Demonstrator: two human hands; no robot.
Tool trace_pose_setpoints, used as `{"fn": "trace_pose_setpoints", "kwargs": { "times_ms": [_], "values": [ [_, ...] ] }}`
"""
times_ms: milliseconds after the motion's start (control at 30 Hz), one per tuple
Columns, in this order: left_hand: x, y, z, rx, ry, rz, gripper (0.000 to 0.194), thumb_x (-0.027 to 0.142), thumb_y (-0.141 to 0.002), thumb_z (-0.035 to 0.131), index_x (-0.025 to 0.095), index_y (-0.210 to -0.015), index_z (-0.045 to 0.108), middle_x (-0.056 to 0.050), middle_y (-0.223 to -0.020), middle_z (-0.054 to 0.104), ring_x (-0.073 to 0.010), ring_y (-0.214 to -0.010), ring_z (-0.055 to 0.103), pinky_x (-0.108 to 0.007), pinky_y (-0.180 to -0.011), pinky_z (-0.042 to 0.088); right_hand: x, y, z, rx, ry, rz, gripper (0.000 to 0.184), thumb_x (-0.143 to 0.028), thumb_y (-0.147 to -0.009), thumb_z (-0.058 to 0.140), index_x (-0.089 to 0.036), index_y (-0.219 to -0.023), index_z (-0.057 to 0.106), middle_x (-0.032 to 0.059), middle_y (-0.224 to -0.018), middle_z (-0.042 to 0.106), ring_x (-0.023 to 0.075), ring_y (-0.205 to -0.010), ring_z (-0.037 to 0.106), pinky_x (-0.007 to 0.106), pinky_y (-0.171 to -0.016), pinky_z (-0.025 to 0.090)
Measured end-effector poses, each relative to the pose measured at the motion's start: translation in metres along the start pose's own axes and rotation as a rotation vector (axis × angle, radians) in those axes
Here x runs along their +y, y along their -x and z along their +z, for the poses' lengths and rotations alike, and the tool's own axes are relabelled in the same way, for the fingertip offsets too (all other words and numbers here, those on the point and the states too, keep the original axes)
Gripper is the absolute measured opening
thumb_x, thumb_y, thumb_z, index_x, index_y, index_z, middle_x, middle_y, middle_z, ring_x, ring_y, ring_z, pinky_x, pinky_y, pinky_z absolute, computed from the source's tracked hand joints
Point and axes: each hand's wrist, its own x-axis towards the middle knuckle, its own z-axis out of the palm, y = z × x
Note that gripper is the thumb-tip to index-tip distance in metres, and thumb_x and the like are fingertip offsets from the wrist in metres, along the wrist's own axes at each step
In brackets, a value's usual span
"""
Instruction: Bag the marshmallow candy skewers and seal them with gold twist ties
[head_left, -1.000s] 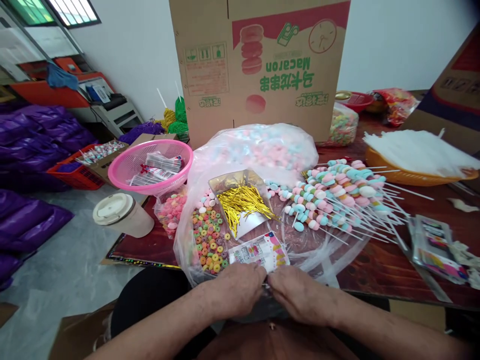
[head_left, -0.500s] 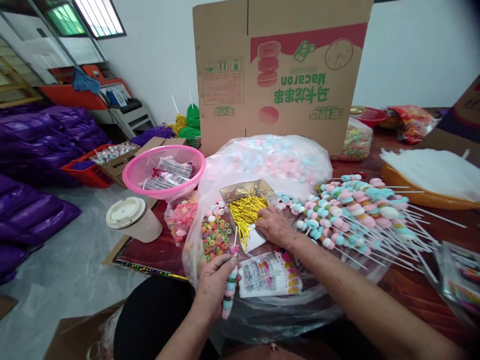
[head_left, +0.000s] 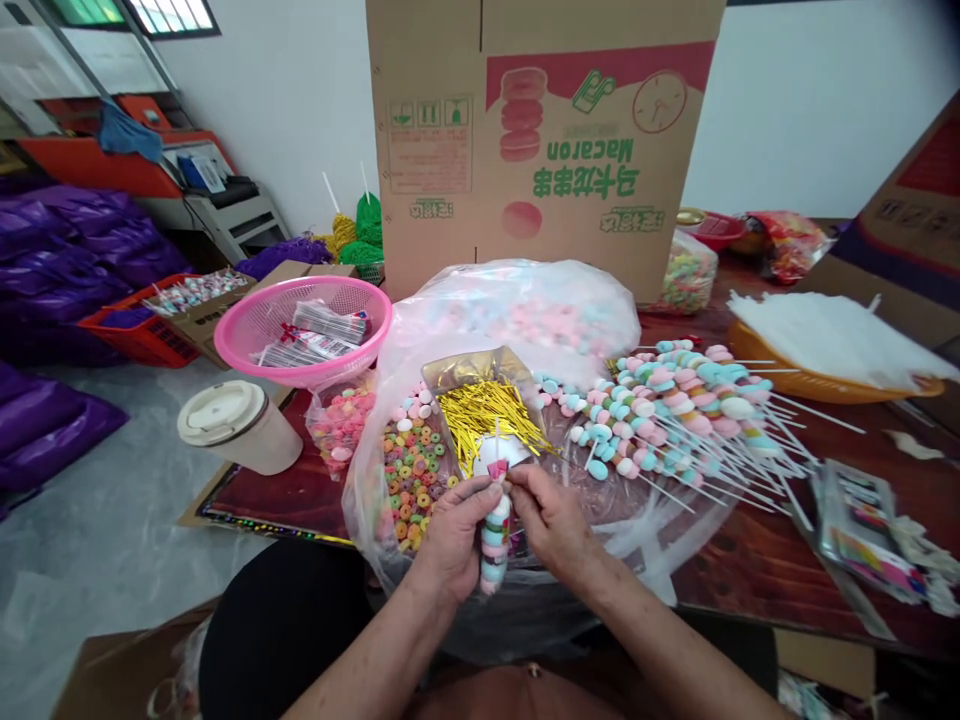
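Note:
My left hand is closed around the neck of a marshmallow skewer in a clear wrapper, its pink gathered top and white stick pointing up. Pinched at that neck, my right hand has its fingertips on a thin gold twist tie, mostly hidden by the fingers. Just beyond both hands, a pile of gold twist ties lies in an open foil-lined pouch. To its left are loose ring-shaped candies on clear plastic. Stacked marshmallow skewers lie to the right, sticks toward me.
A large bag of marshmallows sits before an upright cardboard box. At left stand a pink basket with packets and a lidded cup. An orange basket and flat printed wrappers are at right.
My right hand has come from the gold tie pile to the skewer's neck. My left hand has shifted right with the skewer, now held more upright. The view has turned slightly right.

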Motion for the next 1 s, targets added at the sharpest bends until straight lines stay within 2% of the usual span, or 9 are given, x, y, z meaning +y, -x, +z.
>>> {"fn": "trace_pose_setpoints", "kwargs": {
  "times_ms": [167, 333, 467, 533, 600, 700, 767, 833, 1000],
  "values": [
    [0.007, -0.003, 0.005, 0.039, 0.050, 0.050, 0.033, 0.024, -0.046, 0.082, 0.013, -0.071, 0.063, 0.001, -0.057, 0.061, -0.0085, -0.046, 0.053, -0.019, -0.042, 0.040, 0.008, -0.009, -0.003, 0.023, 0.042, -0.015, 0.019, -0.022, -0.087, 0.040, -0.018, -0.104, 0.046, 0.0052, -0.079, 0.066, 0.0179, -0.073, 0.062, 0.029, -0.065, 0.046],
    [0.007, -0.004, 0.002, -0.044, 0.012, 0.006, 0.029, 0.023, -0.048, 0.081, 0.012, -0.069, 0.064, 0.002, -0.053, 0.061, -0.0073, -0.039, 0.049, -0.019, -0.038, 0.035, 0.011, -0.015, -0.010, -0.122, 0.066, -0.010, 0.051, -0.014, -0.083, 0.043, -0.015, -0.132, 0.028, 0.0031, -0.080, 0.068, 0.0160, -0.071, 0.062, 0.027, -0.066, 0.046],
    [0.008, -0.009, 0.007, 0.020, 0.071, 0.020, 0.027, 0.019, -0.047, 0.081, 0.011, -0.068, 0.065, -0.001, -0.058, 0.065, -0.0111, -0.049, 0.057, -0.021, -0.046, 0.043, 0.013, -0.023, -0.027, -0.186, 0.420, -0.067, 0.025, -0.015, -0.083, 0.046, -0.017, -0.104, 0.059, 0.0054, -0.074, 0.066, 0.0188, -0.074, 0.059, 0.031, -0.070, 0.044],
    [0.012, -0.009, 0.008, 0.037, 0.093, 0.024, 0.025, 0.019, -0.049, 0.079, 0.010, -0.068, 0.066, -0.001, -0.057, 0.064, -0.0111, -0.048, 0.056, -0.022, -0.045, 0.043, 0.012, -0.025, -0.039, -0.120, 0.585, -0.110, 0.013, -0.017, -0.080, 0.052, -0.018, -0.083, 0.065, 0.0108, -0.088, 0.066, 0.0260, -0.094, 0.055, 0.043, -0.082, 0.039],
    [0.017, -0.007, 0.008, 0.028, 0.102, 0.026, 0.023, 0.020, -0.052, 0.078, 0.010, -0.070, 0.067, 0.001, -0.052, 0.061, -0.0088, -0.040, 0.051, -0.020, -0.039, 0.038, 0.008, -0.024, -0.048, 0.036, 0.654, -0.149, 0.013, -0.018, -0.077, 0.056, -0.018, -0.085, 0.066, 0.0145, -0.111, 0.060, 0.0328, -0.112, 0.043, 0.054, -0.092, 0.029],
    [0.021, 0.000, 0.009, 0.002, 0.130, 0.061, 0.024, 0.019, -0.051, 0.079, 0.011, -0.071, 0.068, 0.001, -0.053, 0.062, -0.0083, -0.043, 0.053, -0.020, -0.043, 0.042, -0.002, -0.016, -0.043, 0.137, 0.411, -0.181, 0.022, -0.025, -0.080, 0.052, -0.018, -0.098, 0.064, 0.0131, -0.115, 0.058, 0.0290, -0.109, 0.046, 0.048, -0.091, 0.034],
    [0.020, 0.003, 0.011, 0.009, 0.135, 0.093, 0.025, 0.018, -0.048, 0.081, 0.010, -0.068, 0.068, -0.001, -0.060, 0.066, -0.0095, -0.052, 0.057, -0.020, -0.050, 0.047, -0.007, -0.010, -0.030, 0.040, 0.061, -0.055, 0.023, -0.032, -0.083, 0.048, -0.017, -0.087, 0.065, 0.0083, -0.085, 0.065, 0.0207, -0.080, 0.056, 0.034, -0.070, 0.046],
    [0.018, 0.004, 0.011, 0.025, 0.116, 0.110, 0.026, 0.019, -0.048, 0.081, 0.010, -0.067, 0.067, -0.002, -0.066, 0.068, -0.0096, -0.054, 0.058, -0.019, -0.050, 0.047, -0.010, -0.005, -0.022, -0.021, -0.206, 0.127, 0.027, -0.038, -0.081, 0.049, -0.016, -0.073, 0.062, 0.0011, -0.060, 0.057, 0.0135, -0.056, 0.050, 0.025, -0.052, 0.042],
    [0.010, 0.007, 0.004, 0.013, -0.166, 0.098, 0.031, 0.034, -0.060, 0.074, 0.015, -0.081, 0.065, 0.001, -0.057, 0.062, -0.0065, -0.034, 0.044, -0.016, -0.028, 0.029, -0.023, 0.002, -0.037, 0.133, -0.298, 0.192, 0.023, -0.039, -0.076, 0.056, -0.016, -0.070, 0.060, -0.0025, -0.057, 0.050, 0.0100, -0.053, 0.043, 0.022, -0.049, 0.036]
  ]
}}
